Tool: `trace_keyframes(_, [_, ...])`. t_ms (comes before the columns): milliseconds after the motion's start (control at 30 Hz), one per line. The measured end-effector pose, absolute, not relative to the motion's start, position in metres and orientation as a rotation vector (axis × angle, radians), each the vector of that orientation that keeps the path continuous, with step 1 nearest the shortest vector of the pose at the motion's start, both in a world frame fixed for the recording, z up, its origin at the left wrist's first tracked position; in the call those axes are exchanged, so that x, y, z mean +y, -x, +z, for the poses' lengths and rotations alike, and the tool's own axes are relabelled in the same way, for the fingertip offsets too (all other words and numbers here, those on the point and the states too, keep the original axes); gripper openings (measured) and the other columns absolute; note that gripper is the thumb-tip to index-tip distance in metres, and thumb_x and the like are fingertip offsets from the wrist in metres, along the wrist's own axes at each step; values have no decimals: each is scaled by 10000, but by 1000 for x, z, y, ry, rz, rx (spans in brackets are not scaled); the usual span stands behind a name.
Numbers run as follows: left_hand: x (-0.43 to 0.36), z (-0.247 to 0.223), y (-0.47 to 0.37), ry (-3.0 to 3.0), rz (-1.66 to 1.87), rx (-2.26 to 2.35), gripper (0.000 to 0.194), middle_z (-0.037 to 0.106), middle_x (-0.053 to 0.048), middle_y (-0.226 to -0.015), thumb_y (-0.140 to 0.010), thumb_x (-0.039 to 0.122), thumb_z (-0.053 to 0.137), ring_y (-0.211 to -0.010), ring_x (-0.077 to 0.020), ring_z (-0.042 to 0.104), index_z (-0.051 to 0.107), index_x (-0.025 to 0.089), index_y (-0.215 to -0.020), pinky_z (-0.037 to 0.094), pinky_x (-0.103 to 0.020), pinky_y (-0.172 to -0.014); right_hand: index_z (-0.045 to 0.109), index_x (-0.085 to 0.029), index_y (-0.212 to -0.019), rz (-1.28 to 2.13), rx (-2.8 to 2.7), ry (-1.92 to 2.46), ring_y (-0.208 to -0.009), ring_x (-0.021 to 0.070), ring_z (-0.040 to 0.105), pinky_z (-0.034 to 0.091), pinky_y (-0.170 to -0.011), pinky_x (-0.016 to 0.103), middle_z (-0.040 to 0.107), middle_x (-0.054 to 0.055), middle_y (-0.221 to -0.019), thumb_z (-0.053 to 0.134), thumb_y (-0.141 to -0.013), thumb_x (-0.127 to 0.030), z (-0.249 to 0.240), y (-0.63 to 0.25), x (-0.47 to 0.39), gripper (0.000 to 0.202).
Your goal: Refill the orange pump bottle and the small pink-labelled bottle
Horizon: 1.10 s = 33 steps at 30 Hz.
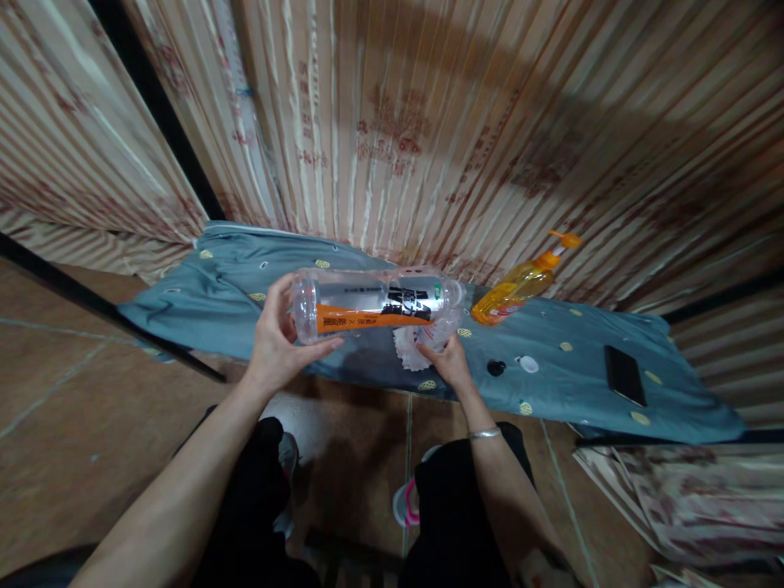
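Note:
My left hand (278,339) is wrapped round the base of a large clear plastic bottle (373,302) with a silver, orange and black label. The bottle lies nearly level above the cloth-covered surface, its mouth to the right. Below that mouth, my right hand (447,358) is closed on a small clear plastic piece, perhaps a cup or container (442,331); its exact kind is hard to make out. Beside those fingers is a whitish piece with a jagged edge (412,349). Just to the right stands a pump bottle (514,290) of yellow-orange liquid.
A blue-green cloth (563,376) with yellow prints covers the narrow surface. On it are a small black round item (496,367), a white disc (527,364) and a dark phone-like slab (625,376). A striped curtain (392,122) hangs behind; a black pole (159,106) slants at left.

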<state>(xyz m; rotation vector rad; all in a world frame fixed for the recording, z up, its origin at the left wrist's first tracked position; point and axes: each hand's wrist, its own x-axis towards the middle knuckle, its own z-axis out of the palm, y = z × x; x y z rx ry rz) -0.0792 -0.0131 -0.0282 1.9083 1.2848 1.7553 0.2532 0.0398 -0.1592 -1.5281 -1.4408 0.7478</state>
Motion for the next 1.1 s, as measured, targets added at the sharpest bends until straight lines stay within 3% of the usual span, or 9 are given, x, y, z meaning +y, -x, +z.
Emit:
trace_keyframes(567, [-14,-26,78,-1867,1766,1265,944,711,-149,-1282,-592,672,915,-1168,-366,727,542,237,-1343,664,-501,-921,658,-196,-1157,718,-1422,1671,-982,332,762,609,-911,513,797,101,-1056,830,-653,-505,-149,-249,37,616])
trace_keyframes(1100, [-13,-26,78,-1914,1769,1267,943,714,-138,-1268,-613,692,897,-1148,-351,733,532,241,-1357,660,-502,-920,647,-198,-1197,746,-1414,1699,-1025,323,761,601,-918,450,799,105,-1109,846,-678,-426,-146,-247,36,600])
